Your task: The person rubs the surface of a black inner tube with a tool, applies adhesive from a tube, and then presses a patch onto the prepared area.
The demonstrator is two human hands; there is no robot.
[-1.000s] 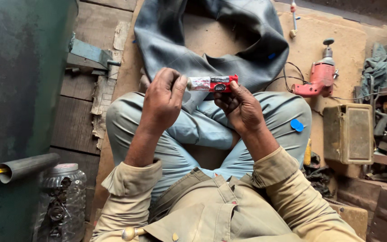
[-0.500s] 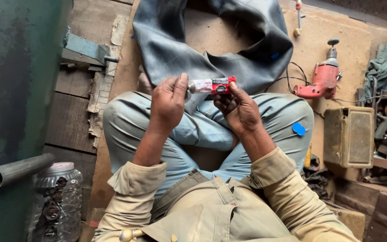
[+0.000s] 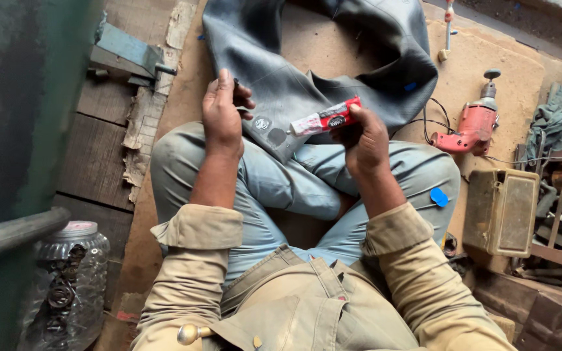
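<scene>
Seated person viewed from above, legs crossed, with a dark rubber inner tube (image 3: 333, 58) draped from the upper centre of the frame down onto the lap. The right hand (image 3: 362, 140) pinches the rear end of a red-and-white glue tube (image 3: 326, 118) between thumb and curled fingers; the tube lies tilted just above centre frame, its white end pointing lower left over the rubber. The left hand (image 3: 222, 114), at centre left, has its fingers curled together around a small dark object against the inner tube's edge; what the object is cannot be told. One second earlier both hands met at the glue tube; the left hand has since drawn away to the left, so the hands now sit apart. A red power drill (image 3: 473, 127) lies at upper right on the floor, an olive metal box (image 3: 502, 211) at right, a blue patch (image 3: 438, 196) on the right knee, and a clear plastic jar (image 3: 66, 279) at lower left.
</scene>
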